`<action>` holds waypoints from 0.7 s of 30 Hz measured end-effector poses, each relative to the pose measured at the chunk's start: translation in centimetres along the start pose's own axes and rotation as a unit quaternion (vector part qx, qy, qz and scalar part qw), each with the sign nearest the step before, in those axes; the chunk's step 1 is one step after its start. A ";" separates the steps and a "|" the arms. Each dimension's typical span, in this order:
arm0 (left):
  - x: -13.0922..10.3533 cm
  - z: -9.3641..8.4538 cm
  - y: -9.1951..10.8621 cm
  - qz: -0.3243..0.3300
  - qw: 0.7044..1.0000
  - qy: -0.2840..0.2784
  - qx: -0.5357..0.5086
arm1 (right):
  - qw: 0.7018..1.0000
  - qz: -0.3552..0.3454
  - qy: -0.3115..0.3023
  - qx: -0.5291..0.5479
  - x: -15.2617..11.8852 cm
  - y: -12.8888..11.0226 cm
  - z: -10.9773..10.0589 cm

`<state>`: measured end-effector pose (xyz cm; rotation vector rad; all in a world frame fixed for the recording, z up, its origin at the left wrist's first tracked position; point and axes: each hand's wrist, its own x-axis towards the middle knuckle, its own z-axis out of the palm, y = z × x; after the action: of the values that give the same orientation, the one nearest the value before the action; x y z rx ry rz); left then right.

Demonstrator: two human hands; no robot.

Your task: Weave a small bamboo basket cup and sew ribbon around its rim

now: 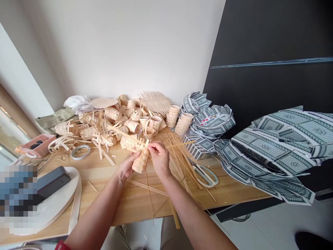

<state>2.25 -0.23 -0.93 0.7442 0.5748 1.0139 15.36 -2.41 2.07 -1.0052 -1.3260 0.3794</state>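
Note:
A small woven basket (140, 162) of pale wood strips is held tilted above the table's front part. My left hand (128, 164) grips it round its left side. At its upper rim my right hand (159, 157) pinches a thin flat strip (127, 136), one end of which reaches out to the upper left. Another stretch of strip (180, 143) sticks out to the right behind my right hand; I cannot tell if it is the same one. Short upright ends of the weave stand up at the rim. The fingertips of my right hand partly hide the grip.
Many small woven baskets (112, 114) lie piled at the back left. Loose strips (179, 156) and scissors (205, 174) lie to the right, a tape roll (80, 152) to the left. Folded-card bowls (213, 119) stand at the back right. A phone (53, 182) rests at the left.

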 end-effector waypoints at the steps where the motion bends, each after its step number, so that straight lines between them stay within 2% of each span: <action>1: 0.0 -0.1 0.0 0.002 1.000 -0.002 0.002 | 1.000 0.002 -0.001 0.002 0.0 0.0 0.1; 6: 0.2 -0.7 -0.2 -0.004 1.000 -0.012 -0.002 | 0.999 0.020 -0.013 0.043 -0.1 0.1 -0.1; 10: 0.4 -1.3 -0.2 -0.034 0.999 -0.007 -0.035 | 0.997 0.013 0.013 0.076 -0.2 0.2 -1.0; 12: 0.5 -1.5 -0.2 -0.045 0.998 -0.010 -0.049 | 0.999 -0.014 0.016 0.043 -0.3 0.1 -1.4; 17: 0.4 -1.6 -0.1 -0.051 0.997 -0.015 -0.052 | 0.993 -0.099 -0.021 -0.061 -0.2 -0.3 -1.3; 21: 0.4 -1.5 -0.4 -0.050 0.998 -0.010 -0.041 | 0.986 -0.125 -0.030 -0.105 0.1 -0.3 -0.9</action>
<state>1.49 0.40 -2.22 0.6462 0.5439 0.9311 16.07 -2.87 2.45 -0.9914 -1.5502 0.0792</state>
